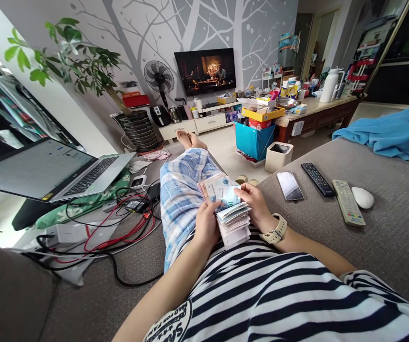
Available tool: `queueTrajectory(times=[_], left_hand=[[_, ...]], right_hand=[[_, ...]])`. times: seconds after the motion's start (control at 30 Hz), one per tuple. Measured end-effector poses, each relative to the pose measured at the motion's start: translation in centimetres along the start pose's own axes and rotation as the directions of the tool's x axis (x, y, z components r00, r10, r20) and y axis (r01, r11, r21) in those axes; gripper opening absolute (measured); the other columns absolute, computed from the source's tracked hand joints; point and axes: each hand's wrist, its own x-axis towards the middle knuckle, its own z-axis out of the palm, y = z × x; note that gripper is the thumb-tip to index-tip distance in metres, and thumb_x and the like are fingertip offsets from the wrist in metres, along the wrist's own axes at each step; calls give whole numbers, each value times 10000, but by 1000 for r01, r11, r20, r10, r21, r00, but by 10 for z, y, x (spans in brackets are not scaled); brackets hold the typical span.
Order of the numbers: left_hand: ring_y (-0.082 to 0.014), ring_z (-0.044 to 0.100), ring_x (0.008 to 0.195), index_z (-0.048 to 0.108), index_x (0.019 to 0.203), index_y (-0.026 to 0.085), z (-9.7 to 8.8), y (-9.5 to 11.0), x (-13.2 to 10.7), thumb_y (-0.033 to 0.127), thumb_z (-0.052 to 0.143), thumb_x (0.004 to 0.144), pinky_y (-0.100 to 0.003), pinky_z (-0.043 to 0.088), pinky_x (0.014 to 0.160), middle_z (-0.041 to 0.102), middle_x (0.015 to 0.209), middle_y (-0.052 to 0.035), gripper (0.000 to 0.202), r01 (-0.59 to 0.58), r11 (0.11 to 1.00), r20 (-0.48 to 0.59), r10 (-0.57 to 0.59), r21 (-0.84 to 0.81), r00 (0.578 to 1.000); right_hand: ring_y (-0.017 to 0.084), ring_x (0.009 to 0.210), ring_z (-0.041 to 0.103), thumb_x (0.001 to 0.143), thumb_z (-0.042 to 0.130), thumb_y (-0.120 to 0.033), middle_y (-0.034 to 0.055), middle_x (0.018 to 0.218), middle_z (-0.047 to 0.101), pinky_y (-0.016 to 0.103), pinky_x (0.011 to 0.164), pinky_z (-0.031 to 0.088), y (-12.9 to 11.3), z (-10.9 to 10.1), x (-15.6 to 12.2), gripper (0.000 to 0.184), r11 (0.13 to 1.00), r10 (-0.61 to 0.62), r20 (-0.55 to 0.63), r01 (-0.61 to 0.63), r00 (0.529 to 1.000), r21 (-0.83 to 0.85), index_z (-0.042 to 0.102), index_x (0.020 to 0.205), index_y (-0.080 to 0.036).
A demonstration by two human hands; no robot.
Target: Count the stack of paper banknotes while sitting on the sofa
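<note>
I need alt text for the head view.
Left hand and right hand hold a wad of banknotes over plaid trousers on a gray sofa. A laptop sits to the left; a phone, black remote and beige remote lie to the right.

Grey wall [216, 28], white tree mural [239, 23]; pale floor [217, 142]; grey sofa [396, 242].

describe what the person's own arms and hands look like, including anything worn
Both the left hand and right hand are ungloved. A cream strap with a buckle circles the right wrist. A dark-and-white striped fabric sleeve ends near the right elbow. The left forearm is bare.
</note>
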Motion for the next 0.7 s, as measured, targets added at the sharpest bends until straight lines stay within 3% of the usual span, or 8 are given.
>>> queueTrajectory(times=[0.2, 0.5, 0.7], left_hand=[[-146, 601, 595, 663, 706, 150, -1, -1, 3, 209, 782, 568, -279, 500, 649, 680, 650, -5, 192, -3, 1000, -8, 4, 10, 1000], [-217, 719, 746, 725, 864, 120, 4, -2, 7, 231, 613, 815, -346, 578, 802, 754, 791, -75, 165, 41, 994, -88, -50, -100, 995], [-221, 733, 774, 728, 899, 110, 6, 2, 5, 217, 605, 832, -336, 582, 820, 765, 810, -83, 176, 50, 994, -87, -59, -97, 994]], right_hand=[[134, 614, 461, 662, 786, -426, -27, 663, 567, 292, 597, 355, -2, 2, 1, 283, 1000, 9, 19, -10, 1000, 20, 644, 714, -186], [140, 638, 499, 663, 798, -407, -5, 690, 607, 295, 620, 385, -5, 2, 0, 268, 1000, -10, 6, 10, 1000, 29, 676, 727, -177], [150, 635, 501, 697, 766, -412, -1, 681, 607, 300, 618, 388, -7, 3, -2, 246, 999, -45, 22, 46, 999, -30, 675, 720, -184]])
